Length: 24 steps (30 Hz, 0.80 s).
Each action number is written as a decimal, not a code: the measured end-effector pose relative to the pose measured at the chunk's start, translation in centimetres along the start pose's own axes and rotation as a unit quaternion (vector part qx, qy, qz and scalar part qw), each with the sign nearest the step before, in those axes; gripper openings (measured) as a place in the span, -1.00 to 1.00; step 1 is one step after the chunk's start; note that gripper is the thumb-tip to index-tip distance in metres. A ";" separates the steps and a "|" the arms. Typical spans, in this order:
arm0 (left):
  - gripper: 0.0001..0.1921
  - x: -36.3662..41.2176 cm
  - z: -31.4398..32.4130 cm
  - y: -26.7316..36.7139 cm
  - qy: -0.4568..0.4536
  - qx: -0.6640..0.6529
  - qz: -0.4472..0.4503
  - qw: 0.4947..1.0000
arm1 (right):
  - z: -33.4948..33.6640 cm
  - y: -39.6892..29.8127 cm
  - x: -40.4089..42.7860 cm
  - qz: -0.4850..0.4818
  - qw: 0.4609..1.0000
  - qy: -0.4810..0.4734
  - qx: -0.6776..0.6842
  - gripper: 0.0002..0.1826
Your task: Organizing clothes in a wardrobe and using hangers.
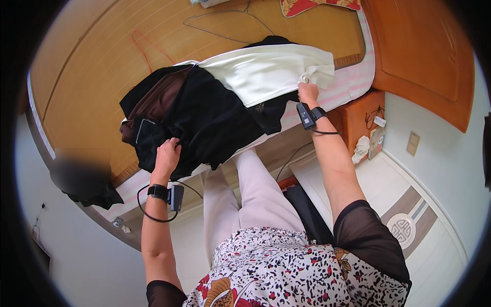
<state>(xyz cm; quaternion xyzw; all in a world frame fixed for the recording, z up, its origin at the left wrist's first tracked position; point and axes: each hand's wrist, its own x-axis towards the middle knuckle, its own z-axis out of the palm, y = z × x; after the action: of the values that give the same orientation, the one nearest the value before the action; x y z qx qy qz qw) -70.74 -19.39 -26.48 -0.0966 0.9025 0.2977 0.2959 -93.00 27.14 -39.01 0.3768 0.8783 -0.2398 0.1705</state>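
Observation:
A pile of clothes lies across the front of the bed before me. In it are a black garment (215, 115), a brown garment (163, 98) and a white garment (264, 71) spread to the right over the black cloth. My left hand (167, 156) is at the near left edge of the black garment, its fingers curled into the cloth. My right hand (308, 93) pinches the white garment close to its right end, where the fabric bunches up. A black device is strapped to each wrist.
A woven mat (96, 69) covers the bed. Behind the clothes lie a wire hanger (215, 16), an orange hanger (145, 50) and a red patterned cushion (320, 5). To the right are a wooden headboard panel (422, 57) and a bedside cabinet (360, 115). Dark cloth (109, 197) hangs at the left edge.

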 end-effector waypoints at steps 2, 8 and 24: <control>-0.79 -0.4 -0.5 0.0 0.014 -0.023 -0.006 1.000 | 1.0 -1.8 -2.1 0.070 0.986 -0.003 0.150 -0.87; -0.79 0.5 -0.4 3.3 0.020 -0.081 0.032 0.996 | -1.5 -8.4 -5.9 0.200 0.761 -0.028 0.616 -0.75; -0.21 -0.6 1.1 -4.3 0.190 -0.857 -0.270 0.395 | 5.6 -0.9 -31.3 -0.578 0.620 -0.493 -0.198 -0.78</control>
<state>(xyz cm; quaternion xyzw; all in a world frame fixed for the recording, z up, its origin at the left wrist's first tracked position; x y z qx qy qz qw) -68.20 -22.17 -28.94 -0.5925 0.1319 0.7926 -0.0572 -72.45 5.34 -28.34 -0.4258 0.7252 -0.2594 0.4749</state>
